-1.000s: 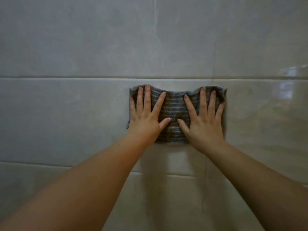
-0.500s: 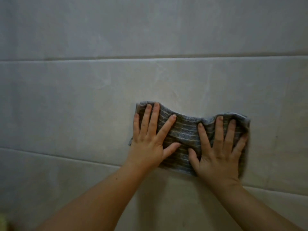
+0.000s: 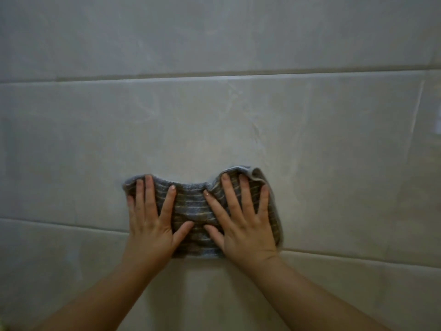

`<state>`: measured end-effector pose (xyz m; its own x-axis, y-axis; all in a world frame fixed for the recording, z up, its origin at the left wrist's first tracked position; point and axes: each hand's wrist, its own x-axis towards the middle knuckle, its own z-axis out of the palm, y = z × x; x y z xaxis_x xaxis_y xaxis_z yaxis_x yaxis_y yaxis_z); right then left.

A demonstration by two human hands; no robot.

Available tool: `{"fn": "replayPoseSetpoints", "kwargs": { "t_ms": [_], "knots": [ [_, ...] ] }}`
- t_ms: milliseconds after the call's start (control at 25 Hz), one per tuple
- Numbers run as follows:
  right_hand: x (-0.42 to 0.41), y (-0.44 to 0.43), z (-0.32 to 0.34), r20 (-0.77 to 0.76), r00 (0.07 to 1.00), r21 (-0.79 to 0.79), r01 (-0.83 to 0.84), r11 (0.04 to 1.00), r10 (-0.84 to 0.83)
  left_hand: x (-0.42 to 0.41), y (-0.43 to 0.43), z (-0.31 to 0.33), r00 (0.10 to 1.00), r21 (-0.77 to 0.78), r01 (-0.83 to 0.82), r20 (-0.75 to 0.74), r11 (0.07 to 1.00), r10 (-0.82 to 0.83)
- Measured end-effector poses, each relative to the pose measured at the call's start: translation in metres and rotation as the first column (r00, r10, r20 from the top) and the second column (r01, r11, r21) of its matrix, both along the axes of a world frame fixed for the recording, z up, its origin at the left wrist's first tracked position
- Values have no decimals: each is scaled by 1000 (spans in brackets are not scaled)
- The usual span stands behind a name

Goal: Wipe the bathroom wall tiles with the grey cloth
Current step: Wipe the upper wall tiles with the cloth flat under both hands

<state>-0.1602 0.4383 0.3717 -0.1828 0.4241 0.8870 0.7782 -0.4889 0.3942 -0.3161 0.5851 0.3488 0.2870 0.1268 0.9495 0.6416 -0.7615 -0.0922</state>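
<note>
While the grey cloth [image 3: 193,211] lies lengthwise along the lower edge of the middle tile [image 3: 214,130], we press it flat with left hand [image 3: 152,225] and right hand [image 3: 243,225] side by side (fingers [image 3: 247,197] straight, spread, clasping nothing).

My left hand [image 3: 152,225] and right hand [image 3: 243,225], pressed flat, cover most of the grey cloth [image 3: 191,206]. Its corners at 7 and 5 o'clock lie under my palms. At its 1 o'clock corner the edge folds over and hides what is beneath. My left forearm [image 3: 100,299] and right forearm [image 3: 317,299] are cut off at 6 o'clock. The wall tiles [image 3: 214,130] run past every edge. A pale patch [image 3: 438,130] at 3 o'clock is cut off and too blurred to name.
</note>
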Motion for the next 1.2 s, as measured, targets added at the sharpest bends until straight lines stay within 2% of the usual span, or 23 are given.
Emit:
{"fn": "replayPoseSetpoints", "kwargs": {
  "t_ms": [120, 360, 560, 720, 840, 960, 1080, 1200],
  "knots": [
    [28, -34, -21, 35, 999, -47, 26, 999, -24, 28, -29, -26, 1000, -38, 29, -6, 999, -30],
    [106, -118, -39, 35, 994, 2, 108, 994, -108, 108, -112, -32, 998, -65, 51, -24, 997, -53],
    [153, -181, -22, -34, 986, 32, 165, 986, -164, 159, -171, -2, 989, -21, 126, -70, 992, -128],
    [166, -207, 36, -94, 976, 37, 203, 979, -198, 182, -196, 54, 987, -31, 138, -79, 990, -140],
    [158, -214, 67, -170, 962, 10, 220, 975, -215, 178, -206, 84, 984, -86, 121, -117, 989, -131],
    [143, -218, 59, -238, 939, -43, 247, 968, -250, 164, -214, 85, 968, -136, 110, -211, 985, -138],
    [134, -220, 52, -312, 915, -86, 240, 967, -255, 146, -229, 90, 929, -297, 97, -316, 950, -193],
    [128, -223, 39, -379, 885, -130, 237, 963, -270, 132, -241, 92, 890, -418, 13, -409, 909, -201]
  ]
}}
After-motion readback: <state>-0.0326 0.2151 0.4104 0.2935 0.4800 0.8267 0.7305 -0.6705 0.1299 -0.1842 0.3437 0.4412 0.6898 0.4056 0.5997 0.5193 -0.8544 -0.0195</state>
